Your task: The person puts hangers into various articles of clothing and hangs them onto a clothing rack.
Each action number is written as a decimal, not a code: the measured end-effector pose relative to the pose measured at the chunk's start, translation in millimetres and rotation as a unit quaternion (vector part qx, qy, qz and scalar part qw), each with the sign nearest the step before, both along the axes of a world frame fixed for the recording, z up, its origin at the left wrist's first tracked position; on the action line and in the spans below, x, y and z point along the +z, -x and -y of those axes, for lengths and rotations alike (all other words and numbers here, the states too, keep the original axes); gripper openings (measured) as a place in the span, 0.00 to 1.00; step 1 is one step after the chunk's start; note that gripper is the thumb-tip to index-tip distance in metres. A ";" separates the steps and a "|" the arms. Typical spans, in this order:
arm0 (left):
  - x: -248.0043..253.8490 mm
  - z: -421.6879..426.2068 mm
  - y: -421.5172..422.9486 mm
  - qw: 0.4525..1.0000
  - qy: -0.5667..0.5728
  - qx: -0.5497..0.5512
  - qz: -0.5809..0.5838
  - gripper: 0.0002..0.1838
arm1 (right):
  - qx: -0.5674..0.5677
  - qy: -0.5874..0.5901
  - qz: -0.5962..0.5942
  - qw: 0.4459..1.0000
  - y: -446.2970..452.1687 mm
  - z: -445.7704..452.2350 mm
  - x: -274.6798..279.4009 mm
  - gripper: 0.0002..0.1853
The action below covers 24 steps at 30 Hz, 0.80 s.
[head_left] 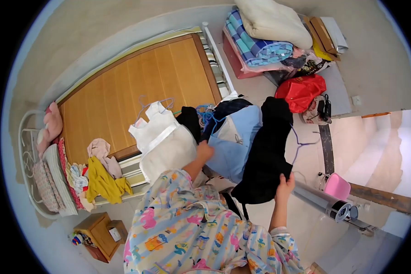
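Note:
A long black garment [264,150] hangs down on the right, and my right hand [285,183] grips its lower right edge between thumb and fingers. Beside it lies a light blue garment [245,137] with a pale patch near its top. My left hand [204,151] is at the left edge of the blue garment, slightly blurred; whether its fingers hold the cloth cannot be made out. To the left of that hand lies a white sleeveless dress [162,141]. A purple-blue hanger [301,144] sticks out from the right side of the black garment.
Behind the clothes is a bed with a wooden board [141,82]. A yellow garment [106,181] lies at its left end. A red bag [301,93] and folded checked bedding [255,40] are at back right. A grey cylinder [322,203] stands near my right hand.

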State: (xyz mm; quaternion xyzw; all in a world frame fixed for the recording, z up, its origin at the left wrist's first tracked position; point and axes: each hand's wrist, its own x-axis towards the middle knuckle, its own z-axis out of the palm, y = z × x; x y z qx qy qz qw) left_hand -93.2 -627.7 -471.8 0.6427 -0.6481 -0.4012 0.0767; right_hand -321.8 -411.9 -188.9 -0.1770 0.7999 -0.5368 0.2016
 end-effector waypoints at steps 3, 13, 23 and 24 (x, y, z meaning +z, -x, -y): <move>-39.7 15.1 -15.0 0.964 -0.241 0.072 -0.086 0.23 | -0.004 0.000 -0.014 1.000 5.6 -29.4 30.7 0.14; 54.4 -12.1 66.4 0.913 -0.142 0.304 -0.230 0.13 | -0.089 -0.017 -0.072 0.993 36.0 -149.0 85.1 0.15; 255.2 -143.3 11.4 0.934 0.129 0.164 -0.290 0.15 | -0.087 0.023 -0.047 0.995 88.3 -280.6 138.6 0.17; 267.9 -157.7 -2.3 0.937 0.136 0.163 -0.276 0.15 | -0.069 0.029 -0.036 0.997 92.7 -292.5 145.6 0.18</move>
